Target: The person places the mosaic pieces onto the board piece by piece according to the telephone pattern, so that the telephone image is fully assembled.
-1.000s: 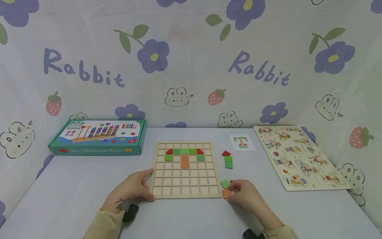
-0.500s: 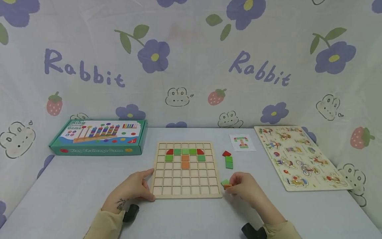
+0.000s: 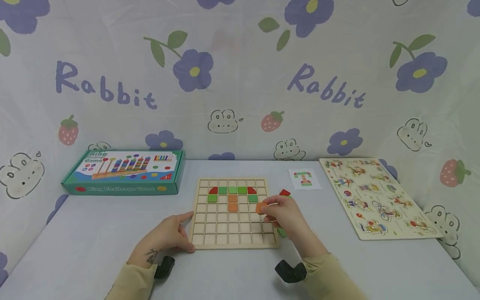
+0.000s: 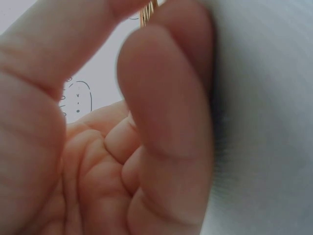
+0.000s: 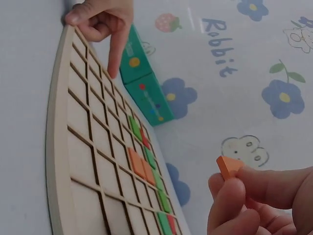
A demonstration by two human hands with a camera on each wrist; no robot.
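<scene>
Between my right thumb and fingers an orange square tile point(image 3: 261, 208) is pinched. The right hand point(image 3: 286, 216) holds it above the right part of a wooden grid board point(image 3: 233, 246). On the board, green, red and orange tiles point(image 3: 233, 206) form a top band with a short orange stem. My left hand point(image 3: 166, 233) touches the board's left edge with a straight index finger, its thumb at the near corner. The right wrist view shows this too. The left wrist view is filled by the left hand's fingers point(image 4: 164, 98); the board is hardly seen there.
Right of the board lie a green tile point(image 3: 282, 232) and a red tile point(image 3: 285, 192), partly behind the right hand. Farther back is a pattern card point(image 3: 304, 179). A picture puzzle board point(image 3: 375, 200) lies at right, a green game box point(image 3: 123, 173) at left.
The right hand has picked the orange tile up from the table beside the board and carried it up and left over the grid. The left hand stays put.
</scene>
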